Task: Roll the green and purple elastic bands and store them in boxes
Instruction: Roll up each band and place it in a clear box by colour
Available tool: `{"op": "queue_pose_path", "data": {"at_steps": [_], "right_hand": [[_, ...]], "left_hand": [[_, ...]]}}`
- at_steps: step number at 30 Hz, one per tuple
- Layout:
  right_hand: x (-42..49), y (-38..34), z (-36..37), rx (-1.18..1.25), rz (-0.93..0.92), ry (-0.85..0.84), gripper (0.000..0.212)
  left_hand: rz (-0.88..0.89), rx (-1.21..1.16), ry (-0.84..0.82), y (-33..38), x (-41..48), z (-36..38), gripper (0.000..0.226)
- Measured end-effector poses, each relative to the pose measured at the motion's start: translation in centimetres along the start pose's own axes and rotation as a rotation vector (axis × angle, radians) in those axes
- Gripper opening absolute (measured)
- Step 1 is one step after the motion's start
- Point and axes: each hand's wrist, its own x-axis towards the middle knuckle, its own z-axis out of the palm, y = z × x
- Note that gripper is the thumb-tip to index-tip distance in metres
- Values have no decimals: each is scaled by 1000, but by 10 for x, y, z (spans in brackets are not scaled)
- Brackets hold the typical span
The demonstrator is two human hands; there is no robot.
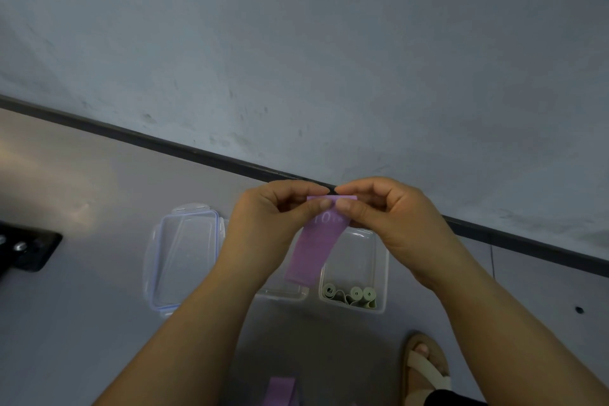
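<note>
A purple elastic band [316,247] hangs in the air above the floor. My left hand [273,217] and my right hand [389,217] both pinch its top edge between thumb and fingers, close together. Below the hands stand two clear plastic boxes. The right box [379,260] holds three rolled green bands [351,295]. The left box [280,293] is mostly hidden behind my left wrist and the band. Another purple band [280,391] shows at the bottom edge.
A clear lid with a blue seal [184,257] lies on the grey floor left of the boxes. A black metal foot [26,250] sits at far left. A wall with a dark baseboard [197,152] runs behind. My sandalled foot [425,369] is at lower right.
</note>
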Motion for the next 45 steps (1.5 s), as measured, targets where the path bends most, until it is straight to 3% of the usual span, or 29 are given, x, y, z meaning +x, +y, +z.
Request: {"op": "queue_pose_path", "data": {"at_steps": [6,26,35,45], "right_hand": [[1,0,1,24,-5,5,7],[1,1,-1,34,-37,14,18],[1,2,0,45,7,2,7],[2,3,-3,31,-6,35,15]], "left_hand": [[25,27,-12,2,-1,0,18],[-13,46,-9,-1,0,0,16],[9,71,18,0,1,0,18],[-73,-44,-33,-2,1,1,12]]}}
